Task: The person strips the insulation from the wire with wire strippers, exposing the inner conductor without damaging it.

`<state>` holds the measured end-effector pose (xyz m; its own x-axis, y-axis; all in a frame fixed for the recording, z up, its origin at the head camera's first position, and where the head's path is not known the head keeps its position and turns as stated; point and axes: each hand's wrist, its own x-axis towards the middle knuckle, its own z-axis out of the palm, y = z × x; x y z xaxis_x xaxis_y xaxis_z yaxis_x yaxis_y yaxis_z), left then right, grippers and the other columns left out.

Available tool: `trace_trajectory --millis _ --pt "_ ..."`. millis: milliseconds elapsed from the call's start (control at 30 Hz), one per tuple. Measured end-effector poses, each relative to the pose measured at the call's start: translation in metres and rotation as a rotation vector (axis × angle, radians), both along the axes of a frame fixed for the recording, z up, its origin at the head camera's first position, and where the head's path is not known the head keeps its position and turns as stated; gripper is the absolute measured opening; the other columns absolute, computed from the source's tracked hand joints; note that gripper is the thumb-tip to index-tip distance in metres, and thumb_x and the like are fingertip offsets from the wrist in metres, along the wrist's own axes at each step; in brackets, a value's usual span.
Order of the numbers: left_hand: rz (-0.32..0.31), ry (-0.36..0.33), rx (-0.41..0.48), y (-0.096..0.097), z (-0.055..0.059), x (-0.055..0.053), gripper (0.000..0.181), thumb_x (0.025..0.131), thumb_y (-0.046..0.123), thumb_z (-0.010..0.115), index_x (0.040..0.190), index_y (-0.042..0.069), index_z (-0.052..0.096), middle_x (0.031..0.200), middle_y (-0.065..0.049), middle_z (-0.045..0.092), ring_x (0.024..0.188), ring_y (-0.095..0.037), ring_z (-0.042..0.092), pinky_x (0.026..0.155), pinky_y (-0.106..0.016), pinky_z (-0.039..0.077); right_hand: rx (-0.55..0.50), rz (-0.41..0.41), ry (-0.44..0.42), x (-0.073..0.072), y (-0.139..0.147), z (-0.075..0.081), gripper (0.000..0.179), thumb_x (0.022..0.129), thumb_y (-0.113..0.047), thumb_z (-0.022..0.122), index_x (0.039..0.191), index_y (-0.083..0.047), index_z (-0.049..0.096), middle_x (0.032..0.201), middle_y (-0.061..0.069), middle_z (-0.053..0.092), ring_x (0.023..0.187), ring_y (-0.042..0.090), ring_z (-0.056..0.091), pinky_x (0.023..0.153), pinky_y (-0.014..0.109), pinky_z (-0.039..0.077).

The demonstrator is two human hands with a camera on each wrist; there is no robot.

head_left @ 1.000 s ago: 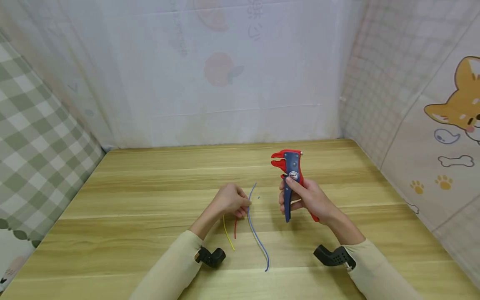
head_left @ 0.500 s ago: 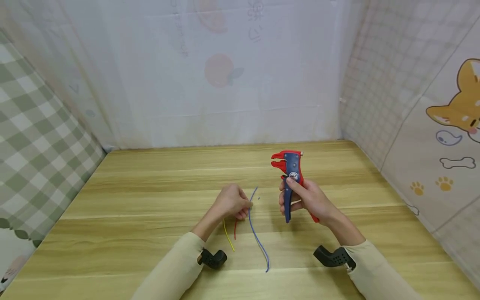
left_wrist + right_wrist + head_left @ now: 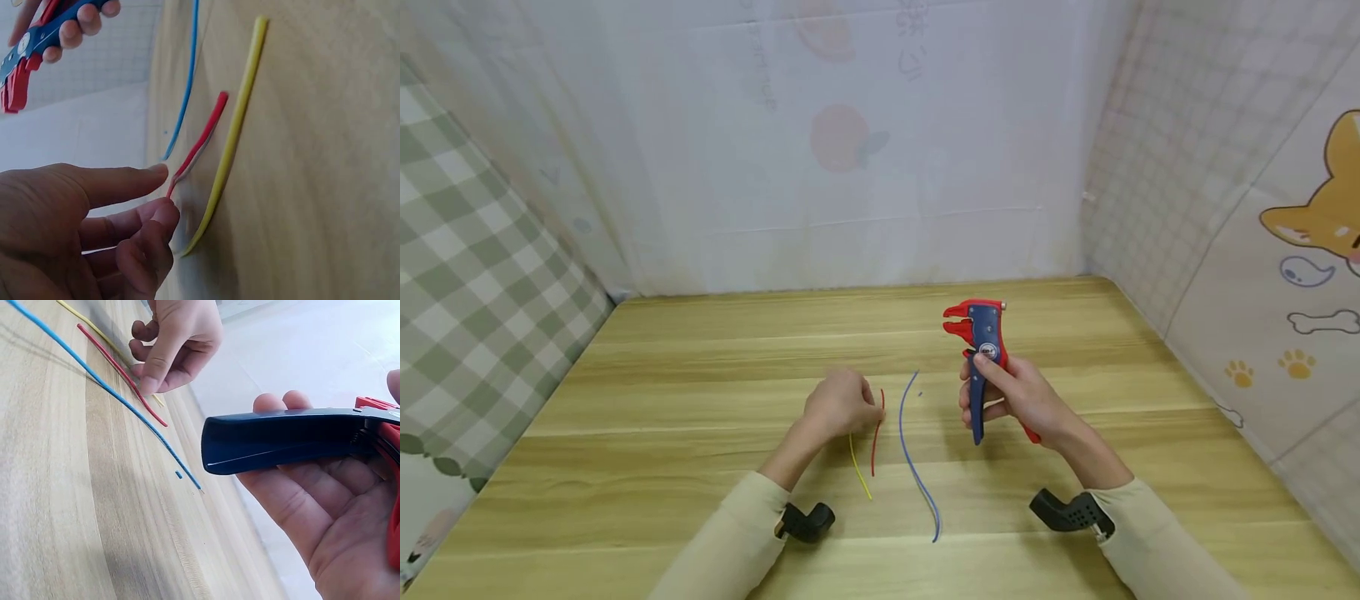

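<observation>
My right hand [image 3: 1015, 398] grips a blue-and-red wire stripper [image 3: 985, 329] upright above the table, its jaws apart. My left hand [image 3: 842, 404] is at a red wire [image 3: 874, 454] on the table; in the left wrist view a gap shows between the thumb [image 3: 125, 183] and the index fingertip, beside the wire. Across the table to the right lies a curved blue wire [image 3: 906, 450], with a short bare end in the right wrist view. A yellow wire [image 3: 859, 471] runs partly under the left hand, its bare end showing in the right wrist view.
A tiny blue offcut [image 3: 178, 474] lies near the blue wire's bare end. The wooden table [image 3: 700, 333] is bounded by a white sheet [image 3: 715, 192] at the back, a checked cloth [image 3: 460, 208] on the left and a printed sheet [image 3: 1225, 250] on the right.
My left hand has let go of the blue wire and shifted left to the red wire, more of which now shows. My right hand has stayed in place with the wire stripper.
</observation>
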<state>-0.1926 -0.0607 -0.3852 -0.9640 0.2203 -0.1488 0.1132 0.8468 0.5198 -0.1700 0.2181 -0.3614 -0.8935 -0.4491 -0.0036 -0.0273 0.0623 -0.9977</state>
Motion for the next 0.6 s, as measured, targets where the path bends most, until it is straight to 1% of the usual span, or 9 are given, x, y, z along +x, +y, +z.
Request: trace_trajectory --millis 133,167,267,367,400,433,467,533,600 --pt "-0.044 0.01 -0.018 0.008 -0.002 0.004 0.042 0.081 0.013 0.075 0.048 0.021 0.051 0.049 0.011 0.039 0.048 -0.009 0.04 0.044 -0.024 0.029 0.007 0.006 0.007 0.0 0.001 0.001 0.047 0.115 -0.033 0.043 0.121 0.013 0.047 0.087 0.005 0.073 0.077 0.021 0.078 0.076 0.043 0.067" --pt "-0.06 0.03 -0.029 0.008 -0.008 0.002 0.043 0.08 0.013 0.073 0.047 0.023 0.047 0.048 0.012 0.037 0.048 -0.009 0.039 0.043 -0.024 0.029 0.01 0.004 0.009 0.001 0.001 0.001 0.047 0.115 -0.033 0.043 0.121 0.013 0.047 0.087 0.005 0.073 0.077 0.021 0.078 0.076 0.043 0.067" --pt "-0.077 0.04 -0.041 0.011 -0.007 0.003 0.046 0.079 0.007 0.067 0.044 0.023 0.04 0.046 0.011 0.031 0.046 -0.008 0.034 0.042 -0.024 0.025 0.017 -0.001 0.013 0.002 0.001 0.001 0.046 0.115 -0.034 0.043 0.121 0.012 0.047 0.088 0.005 0.073 0.077 0.021 0.078 0.076 0.042 0.067" --pt "-0.079 0.036 -0.055 0.012 -0.006 0.003 0.048 0.08 0.006 0.064 0.044 0.023 0.038 0.047 0.011 0.03 0.047 -0.009 0.033 0.042 -0.023 0.024 0.02 -0.002 0.016 0.002 0.001 0.001 0.042 0.115 -0.034 0.043 0.119 0.007 0.051 0.088 0.005 0.073 0.077 0.021 0.078 0.075 0.042 0.067" --pt "-0.067 0.011 -0.049 0.013 0.0 0.005 0.049 0.082 0.006 0.065 0.044 0.022 0.038 0.046 0.011 0.03 0.047 -0.009 0.032 0.043 -0.023 0.023 0.02 -0.002 0.017 0.002 0.001 0.002 0.041 0.115 -0.034 0.043 0.118 0.006 0.052 0.087 0.006 0.073 0.077 0.021 0.078 0.075 0.042 0.067" --pt "-0.069 0.028 -0.05 0.012 -0.003 0.004 0.049 0.082 0.008 0.065 0.044 0.023 0.039 0.047 0.011 0.031 0.048 -0.01 0.033 0.043 -0.024 0.024 0.02 0.0 0.018 0.002 0.0 0.002 0.04 0.115 -0.034 0.043 0.118 0.005 0.052 0.087 0.006 0.073 0.077 0.021 0.078 0.075 0.042 0.067" --pt "-0.061 0.028 -0.046 0.011 -0.001 0.005 0.047 0.083 0.009 0.066 0.046 0.023 0.041 0.047 0.01 0.034 0.049 -0.01 0.035 0.044 -0.025 0.026 0.021 0.0 0.019 0.002 0.0 0.002 0.038 0.115 -0.033 0.043 0.117 0.003 0.053 0.087 0.006 0.073 0.077 0.021 0.078 0.075 0.042 0.067" --pt "-0.047 0.041 -0.036 0.01 0.005 0.006 0.041 0.086 0.014 0.069 0.051 0.022 0.049 0.053 0.009 0.043 0.053 -0.012 0.042 0.046 -0.027 0.032 0.022 -0.003 0.017 0.003 0.0 0.003 0.036 0.115 -0.033 0.043 0.116 0.002 0.054 0.087 0.006 0.073 0.077 0.021 0.078 0.075 0.042 0.067" --pt "-0.031 0.057 -0.025 0.009 0.011 0.008 0.03 0.088 0.017 0.069 0.061 0.021 0.058 0.062 0.008 0.054 0.059 -0.014 0.05 0.049 -0.029 0.039 0.026 -0.009 0.015 0.003 0.0 0.003 0.035 0.115 -0.032 0.044 0.116 0.001 0.054 0.087 0.006 0.073 0.077 0.021 0.078 0.075 0.042 0.067"
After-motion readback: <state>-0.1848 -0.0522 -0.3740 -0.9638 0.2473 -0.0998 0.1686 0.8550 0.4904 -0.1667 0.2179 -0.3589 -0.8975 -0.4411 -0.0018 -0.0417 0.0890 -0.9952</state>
